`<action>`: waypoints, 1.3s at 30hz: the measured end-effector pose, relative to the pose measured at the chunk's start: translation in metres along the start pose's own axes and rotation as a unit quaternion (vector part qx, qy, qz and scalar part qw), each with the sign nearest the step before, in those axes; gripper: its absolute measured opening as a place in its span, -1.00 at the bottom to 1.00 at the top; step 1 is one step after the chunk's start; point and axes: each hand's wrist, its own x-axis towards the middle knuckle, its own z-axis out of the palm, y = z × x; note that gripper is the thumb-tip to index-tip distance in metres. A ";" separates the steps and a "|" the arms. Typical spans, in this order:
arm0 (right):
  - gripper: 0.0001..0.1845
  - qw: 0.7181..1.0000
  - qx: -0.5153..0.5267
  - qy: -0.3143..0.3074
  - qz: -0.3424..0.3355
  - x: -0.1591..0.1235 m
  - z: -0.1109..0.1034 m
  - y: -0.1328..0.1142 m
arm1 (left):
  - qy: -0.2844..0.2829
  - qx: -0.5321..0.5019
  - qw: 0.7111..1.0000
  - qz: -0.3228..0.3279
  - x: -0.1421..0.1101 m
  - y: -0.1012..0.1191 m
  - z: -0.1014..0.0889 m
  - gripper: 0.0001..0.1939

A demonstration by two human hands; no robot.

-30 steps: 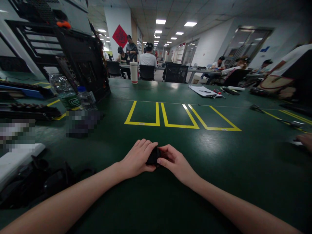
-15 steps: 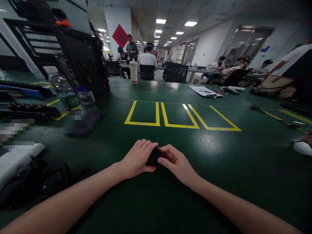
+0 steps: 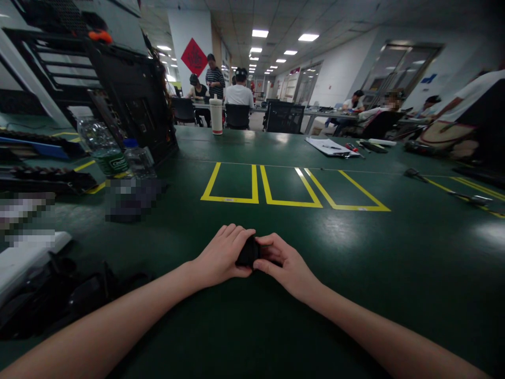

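Note:
A small black object (image 3: pixel 248 253), rounded and dark, sits between my two hands low over the green table (image 3: pixel 252 326); its exact kind I cannot make out. My left hand (image 3: pixel 225 251) wraps it from the left, fingers over the top and thumb below. From the right, my right hand (image 3: pixel 282 263) pinches its edge with thumb and fingertips. Much of the object is covered by the left fingers. Beyond the hands, yellow tape outlines (image 3: pixel 230 200) mark the table top.
On the left stand a black computer case (image 3: pixel 134 95), a large plastic bottle (image 3: pixel 104 142) and a smaller blue-capped bottle (image 3: pixel 139 159). Black gear (image 3: pixel 90 289) lies near my left forearm. Farther back are a white tumbler (image 3: pixel 216 116) and a clipboard with paper (image 3: pixel 331 147). People sit behind.
My right thumb has shifted slightly left and down along the black object's edge. My left hand keeps its hold. At the far right edge, another person's hand and a white item have left view.

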 end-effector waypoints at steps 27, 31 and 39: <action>-0.82 0.999 0.052 -0.005 0.014 0.002 -0.001 0.000 | 0.008 0.001 1.000 0.000 -0.001 0.001 0.001 -0.38; -0.72 0.998 0.046 0.002 0.036 0.003 -0.002 -0.002 | 0.001 -0.001 1.000 -0.003 0.000 0.000 0.001 -0.38; -0.71 1.000 0.011 0.004 -0.021 0.000 -0.002 -0.001 | -0.002 0.003 1.000 -0.002 0.001 0.002 0.000 -0.36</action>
